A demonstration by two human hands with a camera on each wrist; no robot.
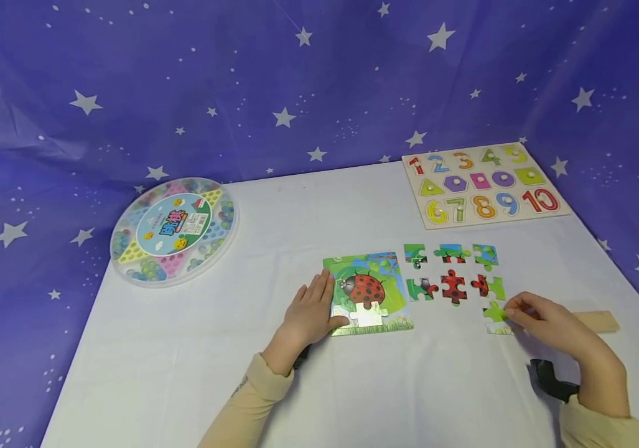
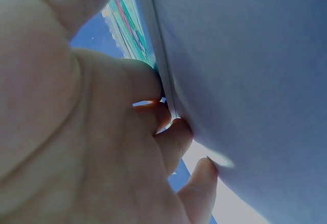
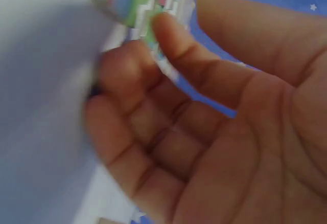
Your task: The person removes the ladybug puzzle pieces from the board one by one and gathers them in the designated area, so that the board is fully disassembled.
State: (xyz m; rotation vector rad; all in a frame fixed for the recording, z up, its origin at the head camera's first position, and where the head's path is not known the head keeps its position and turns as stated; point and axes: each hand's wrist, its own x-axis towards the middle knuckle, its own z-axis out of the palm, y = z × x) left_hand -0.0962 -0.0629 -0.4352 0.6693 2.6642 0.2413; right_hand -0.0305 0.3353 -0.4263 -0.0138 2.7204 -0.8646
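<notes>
A ladybug picture board (image 1: 376, 286), with a bright puzzle-piece shape near its bottom edge, lies flat on the table. My left hand (image 1: 309, 310) rests at its left edge, fingers straight and thumb over the lower corner. In the left wrist view, the left fingertips (image 2: 176, 137) are near the board's edge. To the right of the board, several puzzle pieces (image 1: 453, 288) are spread in rows. My right hand (image 1: 554, 323) touches the right edge of a green puzzle piece (image 1: 494, 312). In the right wrist view, thumb and index finger (image 3: 176, 40) stand apart.
A wooden number puzzle (image 1: 487, 186) lies at the back right. At the back left is a round clear-rimmed game box (image 1: 173, 231) with marbles. Beyond my right hand lies a strip of wood (image 1: 599, 321). A blue starry cloth (image 1: 319, 81) hangs behind the white table (image 1: 185, 348).
</notes>
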